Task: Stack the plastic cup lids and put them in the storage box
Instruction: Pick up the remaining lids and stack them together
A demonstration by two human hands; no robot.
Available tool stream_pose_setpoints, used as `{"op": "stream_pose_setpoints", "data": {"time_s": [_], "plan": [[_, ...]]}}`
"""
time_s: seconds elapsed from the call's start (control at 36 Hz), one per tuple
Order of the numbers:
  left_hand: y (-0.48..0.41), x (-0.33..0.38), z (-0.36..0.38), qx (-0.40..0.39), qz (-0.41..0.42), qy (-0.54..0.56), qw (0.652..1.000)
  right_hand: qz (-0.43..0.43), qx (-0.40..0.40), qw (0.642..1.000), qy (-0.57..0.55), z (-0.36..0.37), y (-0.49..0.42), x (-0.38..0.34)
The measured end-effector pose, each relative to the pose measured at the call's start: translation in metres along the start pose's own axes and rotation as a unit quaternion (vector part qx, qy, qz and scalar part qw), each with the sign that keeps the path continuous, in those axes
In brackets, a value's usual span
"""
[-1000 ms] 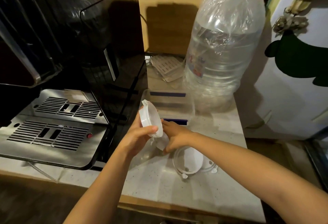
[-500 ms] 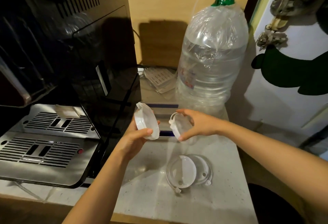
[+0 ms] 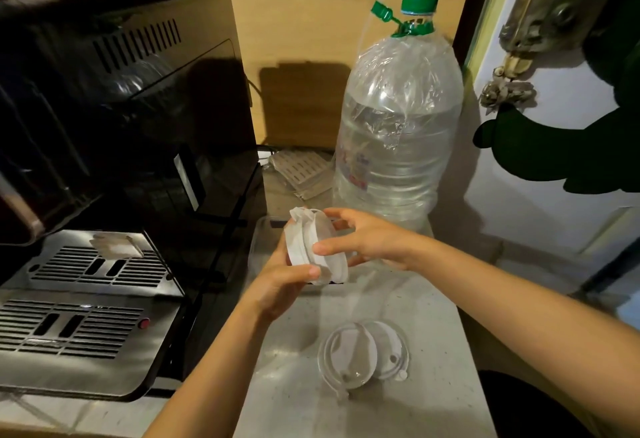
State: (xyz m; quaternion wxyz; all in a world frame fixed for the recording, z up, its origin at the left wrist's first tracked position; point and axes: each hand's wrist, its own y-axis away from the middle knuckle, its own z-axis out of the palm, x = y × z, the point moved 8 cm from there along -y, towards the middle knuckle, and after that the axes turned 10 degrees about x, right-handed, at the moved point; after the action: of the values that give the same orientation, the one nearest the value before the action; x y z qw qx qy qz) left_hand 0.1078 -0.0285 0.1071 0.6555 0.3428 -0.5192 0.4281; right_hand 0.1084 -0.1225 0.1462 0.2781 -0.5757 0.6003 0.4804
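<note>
Two clear plastic cup lids [image 3: 313, 247] stand on edge, face to face, above the worktop [image 3: 433, 316], pressed between a person's two hands in front of a large water bottle. The left hand [image 3: 280, 285] comes up from below and curls around the lower rim of the lid nearer the coffee machine, thumb laid across the bottom edge and fingers behind. The right hand [image 3: 367, 241] reaches in from the other side, thumb across the face of the second lid and fingers spread loosely over its upper rim, only partly closed. The two lids touch or nearly touch; whether they have nested fully cannot be told from here.

Nearer the worktop's front edge, below and apart from both hands, two more lids [image 3: 363, 351] lie flat and overlapping, one partly on top of the other.

Just behind the held lids sits a clear storage box [image 3: 258, 247], its near corner showing to the left of them, the rest hidden by the hands.

The water bottle [image 3: 398, 132], green-capped and wrapped in thin plastic film, stands upright at the back of the worktop. A black coffee machine [image 3: 138, 108] with a steel drip tray [image 3: 79, 319] fills the left side.
</note>
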Motion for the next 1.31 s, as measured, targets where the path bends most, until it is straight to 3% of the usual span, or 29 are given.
{"op": "stream_pose_setpoints", "data": {"time_s": [0.33, 0.72, 1.0, 1.11, 1.19, 1.31], "plan": [[-0.005, 0.000, -0.001, 0.009, 0.004, -0.028, 1.000, -0.029, -0.003, 0.999, -0.015, 0.008, -0.005, -0.007], [-0.004, -0.013, -0.013, 0.019, -0.021, -0.040, 0.999, -0.004, -0.046, 0.999, -0.010, 0.030, -0.011, 0.010], [0.015, -0.041, -0.032, 0.039, -0.058, -0.053, 0.996, -0.003, -0.077, 0.989, 0.129, 0.024, 0.004, 0.057], [0.025, -0.054, -0.039, 0.053, -0.081, -0.041, 0.994, -0.047, -0.120, 0.953, 0.273, 0.032, 0.010, 0.081], [0.032, -0.061, -0.040, 0.060, -0.094, -0.038, 0.993, -0.088, -0.171, 0.888, 0.417, 0.048, 0.012, 0.102], [0.039, -0.067, -0.041, 0.058, -0.115, -0.033, 0.991, -0.117, -0.225, 0.818, 0.515, 0.067, 0.012, 0.121]]}}
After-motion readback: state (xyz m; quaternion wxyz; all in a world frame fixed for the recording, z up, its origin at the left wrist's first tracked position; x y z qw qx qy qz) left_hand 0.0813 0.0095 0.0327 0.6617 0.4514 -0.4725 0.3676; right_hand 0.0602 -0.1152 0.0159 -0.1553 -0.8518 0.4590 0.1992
